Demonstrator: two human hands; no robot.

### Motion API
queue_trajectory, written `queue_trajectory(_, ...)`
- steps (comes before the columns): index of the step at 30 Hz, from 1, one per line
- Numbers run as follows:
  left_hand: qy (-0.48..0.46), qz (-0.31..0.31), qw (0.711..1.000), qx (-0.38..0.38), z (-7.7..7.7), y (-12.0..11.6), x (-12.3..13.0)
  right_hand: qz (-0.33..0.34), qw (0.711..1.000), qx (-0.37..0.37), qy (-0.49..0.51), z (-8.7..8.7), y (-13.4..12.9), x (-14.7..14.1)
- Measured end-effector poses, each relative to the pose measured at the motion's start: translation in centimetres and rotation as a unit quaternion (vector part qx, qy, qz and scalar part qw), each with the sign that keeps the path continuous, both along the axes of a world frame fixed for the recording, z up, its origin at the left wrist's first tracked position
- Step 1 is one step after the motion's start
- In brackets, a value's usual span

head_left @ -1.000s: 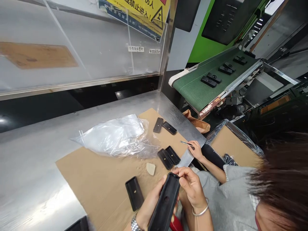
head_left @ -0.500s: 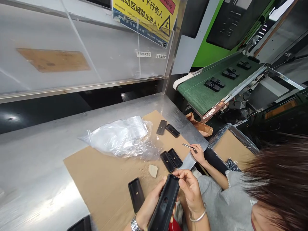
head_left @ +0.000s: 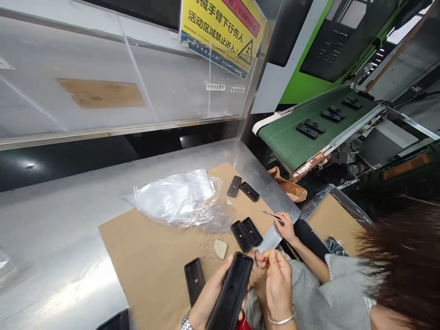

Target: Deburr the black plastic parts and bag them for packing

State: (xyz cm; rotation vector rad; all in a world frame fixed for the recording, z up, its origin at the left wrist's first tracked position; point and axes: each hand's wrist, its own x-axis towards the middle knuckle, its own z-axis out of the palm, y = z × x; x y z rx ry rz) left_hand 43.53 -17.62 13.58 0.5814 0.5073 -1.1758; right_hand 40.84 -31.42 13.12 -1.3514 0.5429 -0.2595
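Observation:
My left hand (head_left: 209, 293), with a metal watch at the wrist, is wrapped round a long black tray (head_left: 231, 291) whose hollow side faces up. Just right of the tray's far end is my right hand (head_left: 280, 284), wearing a bangle; its thumb and fingers are pinched, and whatever they hold is too small to name. Left of my left hand, another black tray (head_left: 195, 279) lies on the brown cardboard (head_left: 154, 256). Two more black trays (head_left: 241, 236) lie side by side beyond my hands, near a pale, flat piece (head_left: 220, 249).
A co-worker at the right holds a thin metal tool (head_left: 273, 215); their other hand is close behind mine. Clear plastic bags (head_left: 182, 197) cover part of the cardboard. Beyond are a green conveyor (head_left: 285, 140) carrying black parts and a lined box (head_left: 333, 220).
My right hand has come off the far end of the held tray and moved slightly right, its fingers now pinched. The view has shifted a little.

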Motion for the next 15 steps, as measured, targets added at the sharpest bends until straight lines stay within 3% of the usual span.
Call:
queue_trajectory(5,0.008,0.011,1.0,-0.01,0.1,0.0,-0.1,0.048,0.999,0.012,-0.008,0.8,0.7,0.1)
queue_trajectory(10,0.022,0.044,0.998,-0.025,-0.7,-0.2,-0.2,0.122,0.991,-0.056,-0.007,1.3,0.8,1.1)
queue_trajectory(15,0.034,0.132,0.991,0.001,-0.8,-0.4,0.4,0.083,0.984,-0.157,-0.001,0.6,1.0,0.7)
